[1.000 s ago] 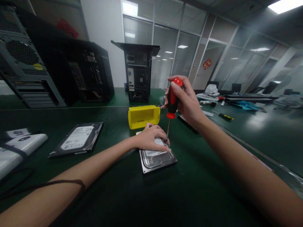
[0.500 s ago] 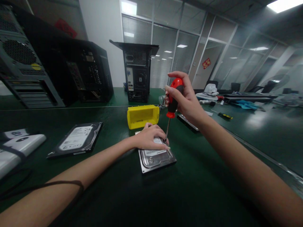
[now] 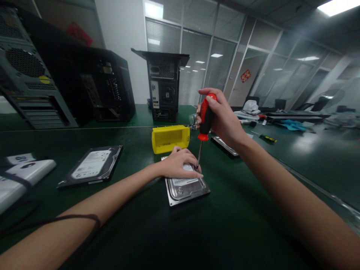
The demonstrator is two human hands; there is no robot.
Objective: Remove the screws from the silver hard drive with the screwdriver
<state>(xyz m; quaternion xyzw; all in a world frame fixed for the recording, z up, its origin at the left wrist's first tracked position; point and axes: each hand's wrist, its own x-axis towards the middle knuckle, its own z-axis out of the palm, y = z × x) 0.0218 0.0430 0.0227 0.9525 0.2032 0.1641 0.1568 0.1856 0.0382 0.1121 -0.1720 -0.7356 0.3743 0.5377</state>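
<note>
A silver hard drive point(image 3: 187, 189) lies label side up on the green table. Across its far part rests my left hand point(image 3: 181, 165), thumb and fingers bent around the screwdriver tip and holding the drive down. My right hand point(image 3: 223, 114) is closed round the red-and-black handle of a screwdriver point(image 3: 206, 122). Its shaft slants down, with the tip at the drive's right side between my left thumb and fingers. What the tip touches is hidden. Just behind the drive stands a yellow plastic bin point(image 3: 170, 139), its open side facing me.
Another hard drive point(image 3: 94, 164) lies on the left, and a third drive point(image 3: 224, 146) partly behind my right wrist. A yellow-and-black screwdriver point(image 3: 264, 137) is at the right. Computer cases point(image 3: 164, 86) stand at the back. A dark cable point(image 3: 75, 216) crosses my left forearm.
My right thumb has moved up on the screwdriver handle, and its grip has turned slightly. My left hand and the drive keep their places.
</note>
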